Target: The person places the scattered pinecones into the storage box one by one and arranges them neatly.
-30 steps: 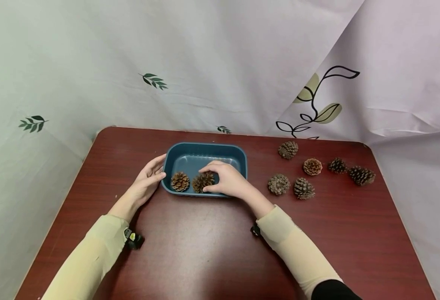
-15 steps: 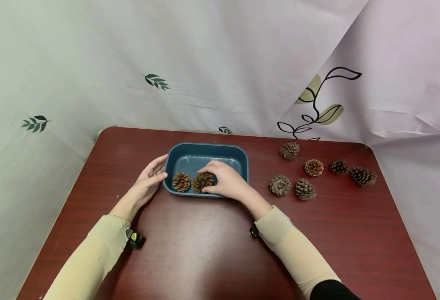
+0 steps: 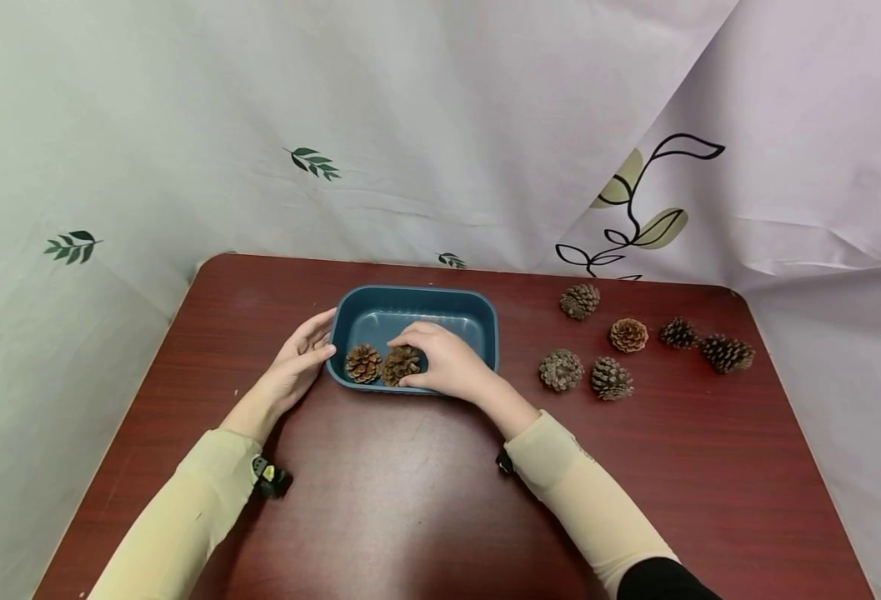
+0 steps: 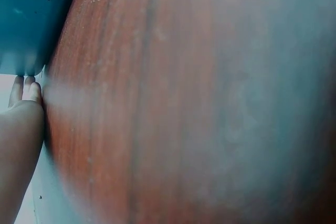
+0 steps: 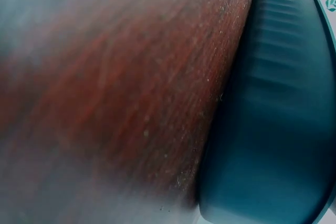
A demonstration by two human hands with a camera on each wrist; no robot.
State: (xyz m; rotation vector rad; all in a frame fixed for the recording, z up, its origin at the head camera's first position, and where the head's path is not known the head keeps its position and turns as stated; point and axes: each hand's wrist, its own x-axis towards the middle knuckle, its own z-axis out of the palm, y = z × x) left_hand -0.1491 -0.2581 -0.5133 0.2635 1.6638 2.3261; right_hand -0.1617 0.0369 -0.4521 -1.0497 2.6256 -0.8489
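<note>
A blue rectangular plastic bin (image 3: pixel 425 293) stands on the table, and its outer wall (image 5: pixel 273 119) fills much of the right wrist view. My left hand (image 3: pixel 295 362) touches the bin's left end with fairly straight fingers, the thumb at the rim. In the left wrist view, its fingertips (image 4: pixel 30 88) meet the bin's end. Inside the bin, my right hand (image 3: pixel 443 360) holds a brown pine cone (image 3: pixel 400 365) between thumb and fingers, which partly cover it. A second pine cone (image 3: pixel 362 363) lies just left of it in the bin's near left corner.
Several loose pine cones lie on the right part of the dark red table (image 3: pixel 350 483), among them a lighter brown one (image 3: pixel 628 335) and a dark one (image 3: pixel 725 353) furthest right. A pale curtain (image 3: pixel 440 125) with leaf prints hangs behind the table.
My right hand has moved slightly left inside the bin, bringing its pine cone closer to the other one. My left hand stays against the bin's left end.
</note>
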